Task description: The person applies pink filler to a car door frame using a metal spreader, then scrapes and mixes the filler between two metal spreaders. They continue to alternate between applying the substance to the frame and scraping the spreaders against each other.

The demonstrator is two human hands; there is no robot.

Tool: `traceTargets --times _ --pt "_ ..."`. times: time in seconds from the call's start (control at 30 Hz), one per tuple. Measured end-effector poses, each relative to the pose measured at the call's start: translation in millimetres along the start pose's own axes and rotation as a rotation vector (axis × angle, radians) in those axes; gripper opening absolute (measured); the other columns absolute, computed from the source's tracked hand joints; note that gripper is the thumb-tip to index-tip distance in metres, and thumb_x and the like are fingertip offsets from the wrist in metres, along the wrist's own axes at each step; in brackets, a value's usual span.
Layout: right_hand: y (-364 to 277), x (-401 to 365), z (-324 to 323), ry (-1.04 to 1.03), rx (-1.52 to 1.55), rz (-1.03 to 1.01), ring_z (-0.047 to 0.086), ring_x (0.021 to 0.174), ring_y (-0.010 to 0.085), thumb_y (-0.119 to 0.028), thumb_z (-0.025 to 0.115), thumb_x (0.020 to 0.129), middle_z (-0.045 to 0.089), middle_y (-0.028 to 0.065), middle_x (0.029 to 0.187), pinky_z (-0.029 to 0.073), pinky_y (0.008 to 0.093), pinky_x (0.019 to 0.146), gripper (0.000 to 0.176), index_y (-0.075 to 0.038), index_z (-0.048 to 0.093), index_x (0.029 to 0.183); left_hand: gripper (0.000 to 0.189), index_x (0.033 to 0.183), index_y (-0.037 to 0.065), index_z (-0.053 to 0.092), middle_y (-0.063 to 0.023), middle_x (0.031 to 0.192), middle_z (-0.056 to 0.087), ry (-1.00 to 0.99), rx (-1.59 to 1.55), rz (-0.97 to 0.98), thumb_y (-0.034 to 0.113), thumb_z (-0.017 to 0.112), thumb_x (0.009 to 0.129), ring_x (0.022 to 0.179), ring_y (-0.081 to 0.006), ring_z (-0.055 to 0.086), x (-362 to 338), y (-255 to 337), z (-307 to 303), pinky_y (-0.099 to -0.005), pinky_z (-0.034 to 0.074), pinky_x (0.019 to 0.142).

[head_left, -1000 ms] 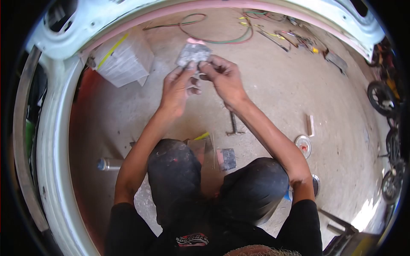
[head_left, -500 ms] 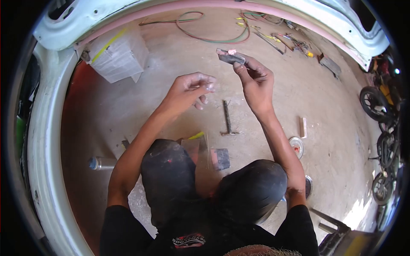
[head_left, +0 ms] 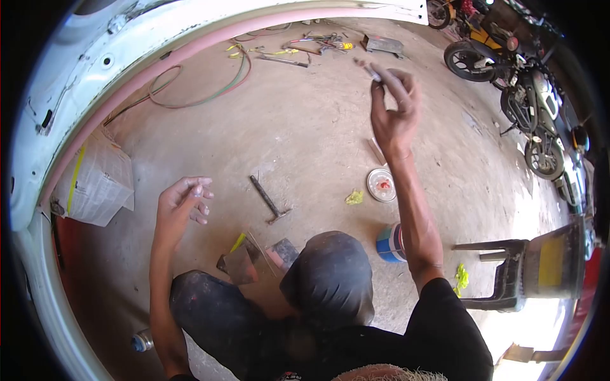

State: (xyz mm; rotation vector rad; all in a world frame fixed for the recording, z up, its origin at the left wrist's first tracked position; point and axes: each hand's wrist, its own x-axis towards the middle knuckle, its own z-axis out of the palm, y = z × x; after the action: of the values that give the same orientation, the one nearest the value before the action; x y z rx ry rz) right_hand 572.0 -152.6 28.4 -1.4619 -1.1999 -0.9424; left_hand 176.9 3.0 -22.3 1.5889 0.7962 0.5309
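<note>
My right hand (head_left: 397, 114) is raised at the upper right, pinching a small putty spreader (head_left: 368, 70). The spreader appears nearly edge-on and blurred, with a pinkish smear near its tip. My left hand (head_left: 183, 206) hangs above the floor at the left, empty, with whitish dust on its loosely curled, parted fingers. Between my hands a hammer (head_left: 270, 200) lies on the concrete. Flat plates (head_left: 241, 263) smeared with pink and dark stains lie by my knees. Below my right hand rests a round lid (head_left: 382, 185) with a dab of red paste.
A pale car body edge (head_left: 210, 28) arches over the top and left. A paper-covered box (head_left: 98, 181) stands left. A paint can (head_left: 390, 242) sits beside my right forearm. Hoses (head_left: 222, 92) and tools (head_left: 324, 43) lie farther off. Motorcycles (head_left: 534, 108) and a dark stool (head_left: 502, 273) are right.
My view has turned right. My right hand has swung to the right with the spreader, which has turned edge-on. My left hand has moved apart from it, lower and left.
</note>
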Motion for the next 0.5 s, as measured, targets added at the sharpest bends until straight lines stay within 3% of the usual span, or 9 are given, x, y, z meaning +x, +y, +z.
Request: traceTargets --times 0.27,0.5 --pt "88 63 8 0.263 -0.292 -0.141 0.06 0.086 0.0233 -0.011 0.077 0.083 0.064 0.0013 0.092 0.05 0.0372 0.077 0.031 -0.023 0.08 0.111 0.029 0.123 0.002 0.068 -0.0066 0.096 0.069 -0.004 0.041 -0.055 0.023 0.06 0.105 0.071 -0.0096 0.062 5 0 4 -0.0234 0.054 0.058" --pt "103 77 27 0.317 -0.539 -0.189 0.06 0.09 0.0216 -0.015 0.076 0.085 0.064 -0.002 0.096 0.046 0.0379 0.081 0.033 -0.027 0.079 0.115 0.029 0.122 0.003 0.069 -0.0055 0.095 0.069 -0.011 0.07 -0.068 0.023 0.06 0.105 0.07 -0.0086 0.062 6 2 11 -0.0228 0.053 0.058"
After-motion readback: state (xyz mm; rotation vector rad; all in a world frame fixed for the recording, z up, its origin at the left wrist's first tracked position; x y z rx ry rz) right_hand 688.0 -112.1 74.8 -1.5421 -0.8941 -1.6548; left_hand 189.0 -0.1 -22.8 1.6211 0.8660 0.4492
